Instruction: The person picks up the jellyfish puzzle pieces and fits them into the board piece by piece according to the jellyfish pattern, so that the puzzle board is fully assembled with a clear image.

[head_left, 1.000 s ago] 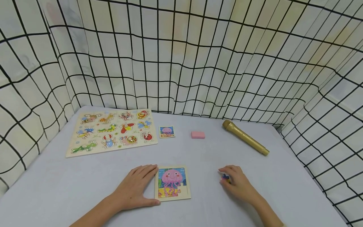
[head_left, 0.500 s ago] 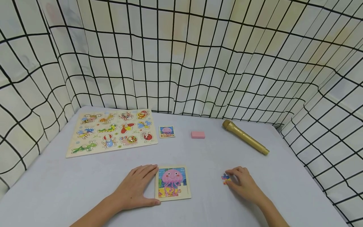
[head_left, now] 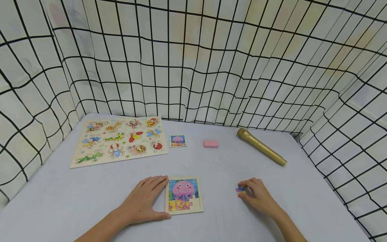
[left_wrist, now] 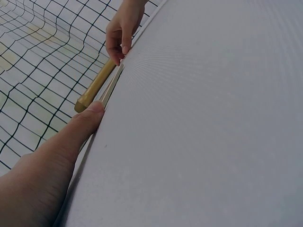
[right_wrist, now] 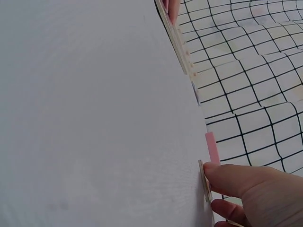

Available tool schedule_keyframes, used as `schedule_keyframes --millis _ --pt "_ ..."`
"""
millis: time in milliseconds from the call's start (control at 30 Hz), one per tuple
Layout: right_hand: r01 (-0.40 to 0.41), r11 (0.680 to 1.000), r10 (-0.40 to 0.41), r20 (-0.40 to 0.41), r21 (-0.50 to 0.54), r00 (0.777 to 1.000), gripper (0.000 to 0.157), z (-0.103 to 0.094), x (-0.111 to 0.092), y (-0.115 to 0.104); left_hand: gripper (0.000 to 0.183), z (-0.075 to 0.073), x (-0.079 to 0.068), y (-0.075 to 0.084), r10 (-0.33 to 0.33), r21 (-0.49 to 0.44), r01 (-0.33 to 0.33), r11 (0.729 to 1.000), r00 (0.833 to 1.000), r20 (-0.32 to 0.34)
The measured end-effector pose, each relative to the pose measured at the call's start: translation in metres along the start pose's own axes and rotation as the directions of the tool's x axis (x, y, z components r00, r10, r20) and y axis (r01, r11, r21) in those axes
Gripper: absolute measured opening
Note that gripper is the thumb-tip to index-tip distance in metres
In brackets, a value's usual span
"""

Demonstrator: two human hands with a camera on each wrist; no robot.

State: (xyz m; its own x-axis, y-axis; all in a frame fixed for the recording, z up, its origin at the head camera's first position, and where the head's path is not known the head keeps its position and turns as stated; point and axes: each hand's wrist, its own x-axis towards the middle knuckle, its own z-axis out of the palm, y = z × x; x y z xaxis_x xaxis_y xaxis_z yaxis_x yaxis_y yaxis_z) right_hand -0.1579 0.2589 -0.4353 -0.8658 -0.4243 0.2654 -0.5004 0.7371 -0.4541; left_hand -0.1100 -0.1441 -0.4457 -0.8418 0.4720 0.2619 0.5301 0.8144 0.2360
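My left hand (head_left: 145,200) rests along the left side of a wooden jigsaw tray (head_left: 196,203) with a pink jellyfish picture, fingertips at its upper corner and thumb at its lower corner. The tray's lower right part shows bare wood. To the right, my right hand (head_left: 260,199) pinches a small colourful jigsaw piece (head_left: 240,190) between thumb and fingers. Seen edge-on in the right wrist view, that piece (right_wrist: 204,179) is thin pale wood under the thumb. In the left wrist view, my left thumb (left_wrist: 83,124) touches the tray's edge (left_wrist: 113,85).
Behind the tray lie a large insect peg puzzle board (head_left: 121,137), a small jellyfish picture card (head_left: 178,140) and a pink block (head_left: 211,144). A gold microphone (head_left: 261,147) lies at the back right. Black netting (head_left: 193,67) over white cloth encloses the white table (head_left: 217,228).
My right hand has shifted slightly right and turned the jigsaw piece in its fingers, showing more of its picture midway and less now. The left hand and tray have stayed put.
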Motion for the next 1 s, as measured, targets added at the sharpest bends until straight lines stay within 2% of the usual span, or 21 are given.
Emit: schedule_keyframes --millis 200,467,600,800,1000 --pt "-0.007 0.999 0.007 0.014 0.033 1.000 0.025 -0.0001 0.0021 -0.0035 0.101 -0.0004 -0.0004 -0.0002 0.003 -0.001 -0.003 1.000 1.000 -0.001" --pt "-0.100 0.992 0.093 0.089 0.082 0.992 0.025 -0.0019 0.0037 -0.0062 0.102 -0.0005 -0.0002 -0.0004 0.003 -0.004 -0.003 1.000 1.000 0.001" --pt "-0.126 0.982 0.109 0.128 0.138 0.986 0.027 -0.0033 0.0037 -0.0064 0.102 -0.0001 -0.0002 -0.0005 0.003 -0.001 -0.003 1.000 1.000 0.001" --pt "-0.098 0.977 0.072 0.140 0.189 0.988 0.027 -0.0034 0.0034 -0.0062 0.102 0.0010 -0.0001 -0.0007 0.000 0.003 0.000 1.000 1.000 0.005" --pt "-0.020 0.981 0.005 0.078 0.192 0.997 0.017 -0.0028 0.0045 -0.0078 0.102 0.0017 -0.0001 -0.0010 0.001 0.007 -0.001 1.000 1.000 0.001"
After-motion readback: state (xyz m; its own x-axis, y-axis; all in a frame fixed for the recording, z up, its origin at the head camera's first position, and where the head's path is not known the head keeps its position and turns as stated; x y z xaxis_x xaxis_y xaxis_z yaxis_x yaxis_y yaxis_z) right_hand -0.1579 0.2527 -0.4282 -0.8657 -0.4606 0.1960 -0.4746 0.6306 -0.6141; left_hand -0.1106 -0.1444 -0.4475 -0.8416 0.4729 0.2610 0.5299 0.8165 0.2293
